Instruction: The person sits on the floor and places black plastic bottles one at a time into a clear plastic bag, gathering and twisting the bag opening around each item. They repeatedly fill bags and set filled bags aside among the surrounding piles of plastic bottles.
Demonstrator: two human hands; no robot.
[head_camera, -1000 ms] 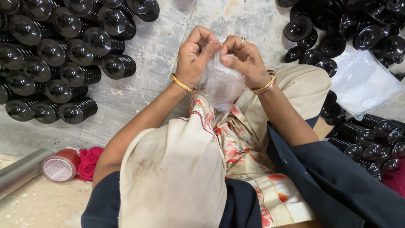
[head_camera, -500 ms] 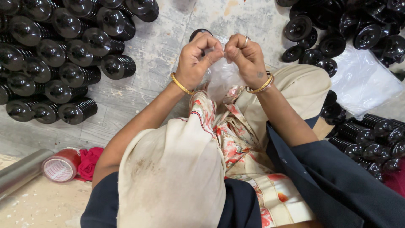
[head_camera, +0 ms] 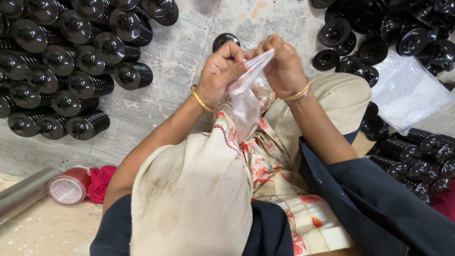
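Cloth, cream and flowered, covers our lap at the bottom of the frame. Above it, near the centre, our left hand (head_camera: 222,71) and right hand (head_camera: 283,66) pinch the top of a small clear plastic bag (head_camera: 246,92), fingers closed tight on its edge. The bag hangs between them, long axis running from the upper right down toward the lap, mouth up. We judge it light, soft and slippery, best held at the rim. Behind our hands a black round cap (head_camera: 225,40) lies on the grey floor (head_camera: 185,52); black ribbed bottles (head_camera: 71,61) lie stacked at upper left.
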